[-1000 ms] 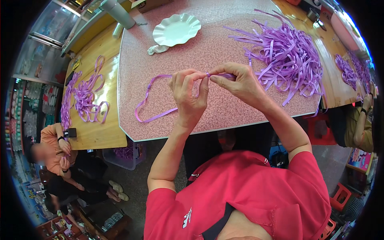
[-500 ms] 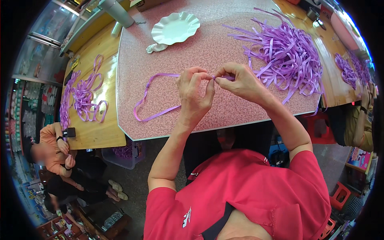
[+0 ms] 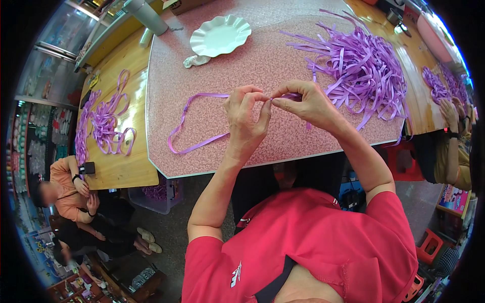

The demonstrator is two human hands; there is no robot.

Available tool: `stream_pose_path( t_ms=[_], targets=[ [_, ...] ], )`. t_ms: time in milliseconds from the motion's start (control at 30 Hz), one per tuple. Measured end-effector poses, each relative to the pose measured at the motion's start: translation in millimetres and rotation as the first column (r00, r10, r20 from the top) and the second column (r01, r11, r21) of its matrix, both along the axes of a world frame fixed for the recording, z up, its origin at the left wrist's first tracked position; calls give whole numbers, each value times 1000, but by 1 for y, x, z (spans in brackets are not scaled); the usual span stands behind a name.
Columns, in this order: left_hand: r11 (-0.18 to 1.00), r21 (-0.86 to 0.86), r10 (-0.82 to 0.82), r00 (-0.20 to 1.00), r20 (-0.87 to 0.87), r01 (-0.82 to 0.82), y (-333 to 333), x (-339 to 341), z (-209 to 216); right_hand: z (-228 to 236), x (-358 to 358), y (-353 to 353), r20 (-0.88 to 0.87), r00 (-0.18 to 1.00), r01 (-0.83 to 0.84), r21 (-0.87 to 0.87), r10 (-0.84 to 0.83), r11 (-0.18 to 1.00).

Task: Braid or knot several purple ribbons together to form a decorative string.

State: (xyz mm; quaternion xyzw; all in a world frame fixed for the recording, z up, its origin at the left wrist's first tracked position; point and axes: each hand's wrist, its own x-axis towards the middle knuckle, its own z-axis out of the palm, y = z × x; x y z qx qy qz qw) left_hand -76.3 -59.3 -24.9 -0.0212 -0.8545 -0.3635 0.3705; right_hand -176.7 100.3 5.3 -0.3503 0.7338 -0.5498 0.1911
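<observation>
We had the purple ribbon (image 3: 204,144) looped out leftward on the table (image 3: 212,83), its long axis roughly sideways; our left grip (image 3: 246,112), the nearer, and right grip (image 3: 308,103) were pinched closed on it, just beside each other.

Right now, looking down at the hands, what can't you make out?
In the head view:
- Shiny purple ribbon: the tiny bit at the fingertips is mostly covered by the bare left hand and bare right hand.
- Brown cardboard box: cut off by the top edge.
- Clear plastic bin: its far part is hidden by the yellow wooden table.
</observation>
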Motion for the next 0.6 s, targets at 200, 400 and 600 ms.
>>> stream_pose_path(
  t_ms=[200,400,600],
  targets=[
    [999,-45,-6,1000,1,6,3,3,-1,0,1,0,-25,1000,22,78,-20,997],
    [999,-54,-4,1000,-7,3,5,1,-3,-2,0,1,-37,999,39,84,-36,996],
    [1000,-11,-15,1000,1,15,4,1,-3,-6,0,2,-7,1000,-15,29,15,999]
  ],
)
